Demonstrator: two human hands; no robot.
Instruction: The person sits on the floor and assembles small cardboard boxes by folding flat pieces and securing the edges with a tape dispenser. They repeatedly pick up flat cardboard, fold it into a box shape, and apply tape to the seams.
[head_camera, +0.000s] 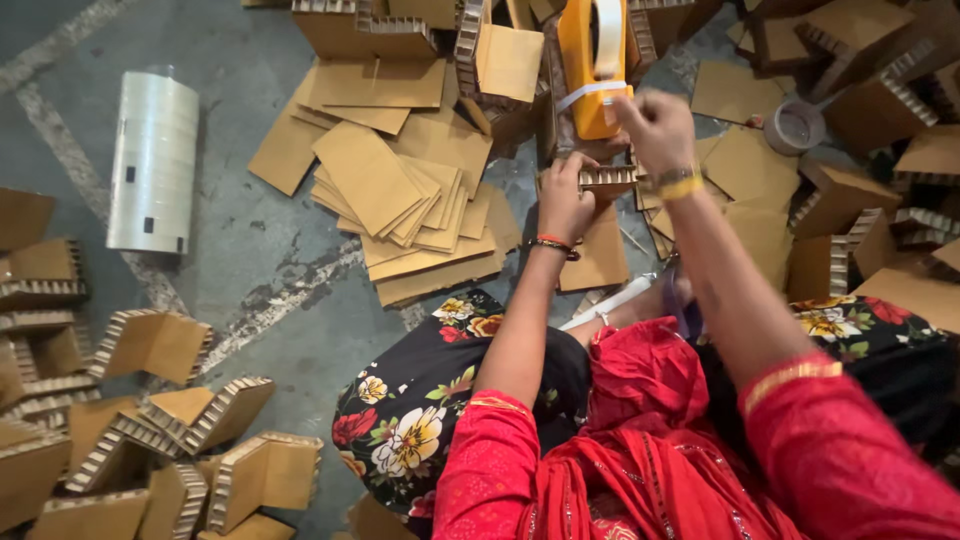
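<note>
— What's that piece in the left hand (563, 203) made of?
— The cardboard strip (608, 178): matt brown, with a rough honeycomb edge. The flat sheets (400, 190) are the same matt card, smooth-faced.
— And the yellow tape dispenser (592, 70)?
— Glossy plastic. The tape rolls (153, 160) look shiny and clear, the floor (250, 270) rough, scuffed concrete.

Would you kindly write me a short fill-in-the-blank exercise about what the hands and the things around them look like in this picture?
1. The left hand grips a piece of honeycomb ____.
2. The right hand is raised beside a tape dispenser whose body is ____ in colour.
3. The stack of clear tape rolls lies on the ____ side of the picture.
4. The loose flat cardboard sheets lie in a heap on the ____.

Missing words: cardboard; yellow; left; floor
</note>
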